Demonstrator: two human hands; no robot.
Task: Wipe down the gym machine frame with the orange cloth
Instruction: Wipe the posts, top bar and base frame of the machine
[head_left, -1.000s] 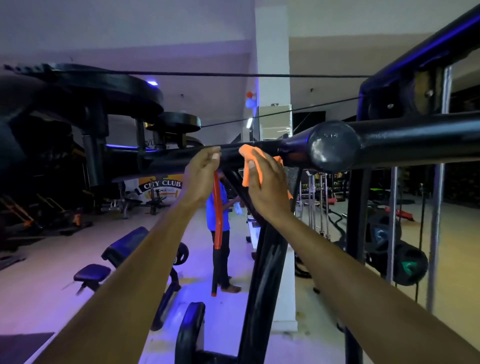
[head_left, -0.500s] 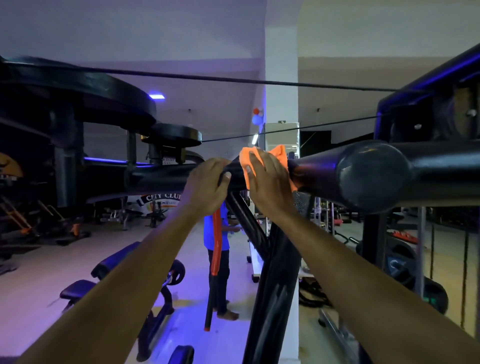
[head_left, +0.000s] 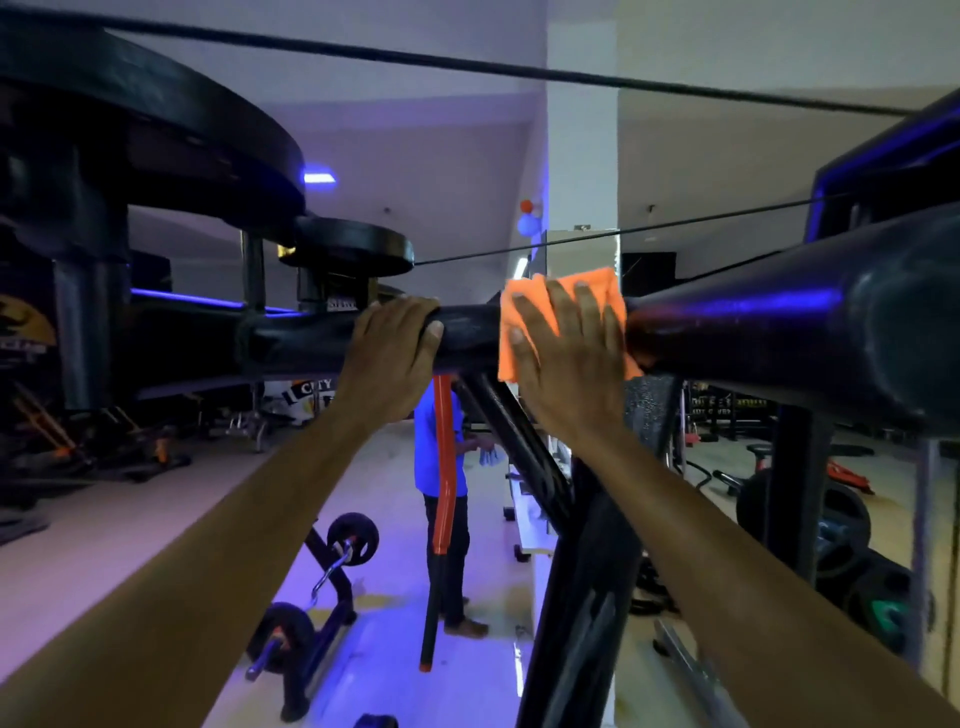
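1. Orange cloth (head_left: 563, 299) lies draped over the black horizontal frame bar (head_left: 470, 332), pinned there by the right hand (head_left: 566, 358), whose fingers (head_left: 587, 306) are straight, slightly spread and pressed flat on the fabric
2. The left hand (head_left: 387, 358) sits on the same bar just left of the cloth, its fingers (head_left: 402, 312) curled over the top and clamped on the tube
3. A bare stretch of bar separates the two hands; right of the cloth the bar widens to a rounded black end cap (head_left: 904, 322)
4. Below the bar, slanted black struts (head_left: 519, 436) run down toward the floor
5. An orange and black pole (head_left: 442, 467) hangs under the bar beneath the left hand
6. Beyond the bar a person in a blue shirt (head_left: 428, 441) stands on the floor
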